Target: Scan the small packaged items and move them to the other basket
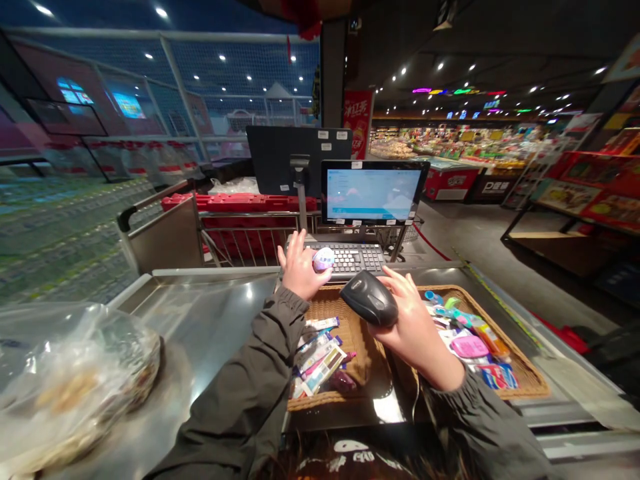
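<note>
My left hand (299,268) is raised over the near left end of a black keyboard (357,259), with thumb and fingers around a small white and purple egg-shaped package (325,259). In my right hand (417,327) is a black handheld barcode scanner (369,298), its head tilted toward the egg. The two are apart. Below my hands, a wicker basket (369,350) holds several slim packets and small boxes on its left side. To the right, a second wicker basket (533,373) is filled with colourful small packages. The scanner and right forearm hide part of both baskets.
A lit monitor (373,193) stands behind the keyboard, beside another screen's dark back (280,160). On the metal counter (225,320) at left lies a clear plastic bag (75,387) with goods. A shopping cart (240,240) stands beyond. Shelves (590,180) are at right.
</note>
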### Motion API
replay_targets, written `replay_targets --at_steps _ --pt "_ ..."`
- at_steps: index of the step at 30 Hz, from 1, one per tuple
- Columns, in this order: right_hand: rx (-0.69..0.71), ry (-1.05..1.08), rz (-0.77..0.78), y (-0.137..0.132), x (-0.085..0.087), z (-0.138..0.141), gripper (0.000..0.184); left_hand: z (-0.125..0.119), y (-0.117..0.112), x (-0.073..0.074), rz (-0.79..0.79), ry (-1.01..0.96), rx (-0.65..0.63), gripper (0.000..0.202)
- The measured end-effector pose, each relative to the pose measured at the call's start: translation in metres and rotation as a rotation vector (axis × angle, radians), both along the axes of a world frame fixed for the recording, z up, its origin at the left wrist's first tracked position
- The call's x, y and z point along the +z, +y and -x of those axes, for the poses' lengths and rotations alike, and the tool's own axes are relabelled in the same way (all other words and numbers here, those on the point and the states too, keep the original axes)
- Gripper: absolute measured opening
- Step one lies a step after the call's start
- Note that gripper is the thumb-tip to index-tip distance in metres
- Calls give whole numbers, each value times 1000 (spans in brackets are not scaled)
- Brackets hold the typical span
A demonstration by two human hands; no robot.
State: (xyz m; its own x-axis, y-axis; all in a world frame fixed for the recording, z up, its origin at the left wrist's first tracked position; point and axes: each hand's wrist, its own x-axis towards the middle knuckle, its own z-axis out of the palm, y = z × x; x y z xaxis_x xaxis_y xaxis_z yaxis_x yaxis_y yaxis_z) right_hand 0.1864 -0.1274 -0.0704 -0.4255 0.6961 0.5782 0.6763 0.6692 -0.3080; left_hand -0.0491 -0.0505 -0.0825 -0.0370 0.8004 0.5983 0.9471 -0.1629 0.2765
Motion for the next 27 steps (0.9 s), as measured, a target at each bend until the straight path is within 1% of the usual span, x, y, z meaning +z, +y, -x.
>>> replay_targets --at_steps 5,9,13,16,18,21,27 --pt "-3 -5 0 0 -7 3 41 6 0 -4 15 -1 -12 27" --pt "-24 -15 5 -2 -11 5 44 8 1 -11 53 -2 -39 27" --pt "-40 -12 19 -3 -14 5 42 8 2 -19 101 -2 -57 28" --pt "-70 -12 30 -2 -17 3 41 7 5 -29 140 21 -71 28" --pt "-89 -11 35 -2 -20 0 40 6 8 -38 177 49 -92 30" --pt "-106 0 38 -1 -25 -6 38 2 12 -59 258 109 -140 32" --pt "-147 10 66 -1 -36 -23 41 -19 20 -112 435 261 -278 39"
